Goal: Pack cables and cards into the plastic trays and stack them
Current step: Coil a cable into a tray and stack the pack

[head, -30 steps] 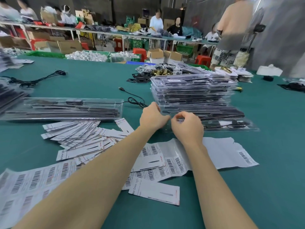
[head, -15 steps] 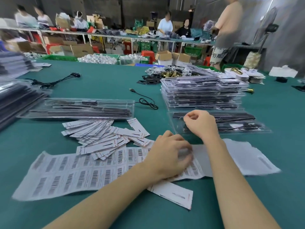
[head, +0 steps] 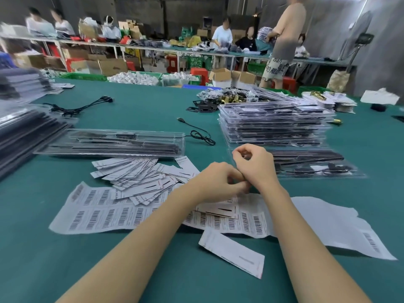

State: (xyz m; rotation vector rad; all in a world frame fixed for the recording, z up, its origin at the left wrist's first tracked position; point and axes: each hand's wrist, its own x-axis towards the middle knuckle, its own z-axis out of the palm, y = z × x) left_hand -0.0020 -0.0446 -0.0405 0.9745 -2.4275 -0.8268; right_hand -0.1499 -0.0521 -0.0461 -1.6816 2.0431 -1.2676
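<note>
Cards (head: 140,171): fanned pile on the table, thin, light, slippery; lift by an edge. Left hand (head: 218,182) and right hand (head: 255,165) meet above, fingers curled, possibly pinching something unseen.

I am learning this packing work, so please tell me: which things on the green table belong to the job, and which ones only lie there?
Belong to the job:
- cards
- barcode label sheet
- open tray
- tray stack
- loose black cable
- left hand and right hand, fingers curled, meeting above the sheet

Just lying about:
- brass fittings
- white paper
</note>
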